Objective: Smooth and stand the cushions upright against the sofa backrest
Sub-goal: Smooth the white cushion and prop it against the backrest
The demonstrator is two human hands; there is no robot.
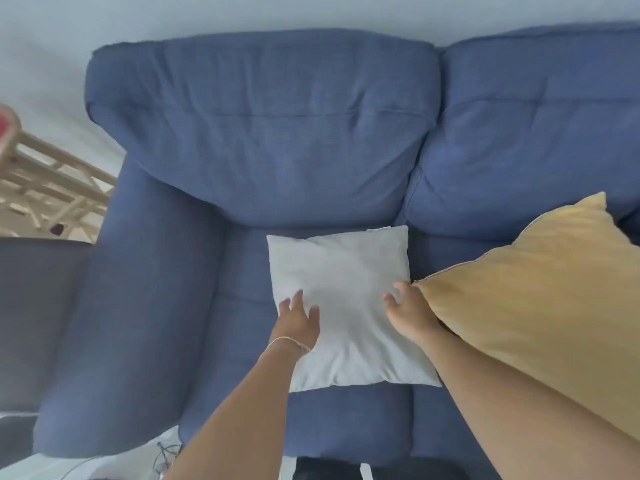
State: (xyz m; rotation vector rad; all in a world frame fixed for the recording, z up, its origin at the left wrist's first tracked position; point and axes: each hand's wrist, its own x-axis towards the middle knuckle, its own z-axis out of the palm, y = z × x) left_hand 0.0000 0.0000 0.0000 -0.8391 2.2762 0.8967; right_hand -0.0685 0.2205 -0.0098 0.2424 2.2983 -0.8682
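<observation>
The white cushion (341, 299) lies flat; both spread hands, left hand (298, 320) and right hand (408, 315), rest on it, the backrest (263, 133) toward frame top.

left hand (298, 318): bare, no glove, no rings that I can make out, fingers a bit blurry
left wrist: one thin pale string bracelet (288, 341), looped just behind the hand, with a little loose end sticking out on the thumb side of the bracelet
left forearm: bare all the way from the bracelet to the frame edge, no sleeve showing
right hand (408, 311): bare too, nothing on the fingers as far as I can tell
right wrist and forearm: bare, no sleeve
</observation>
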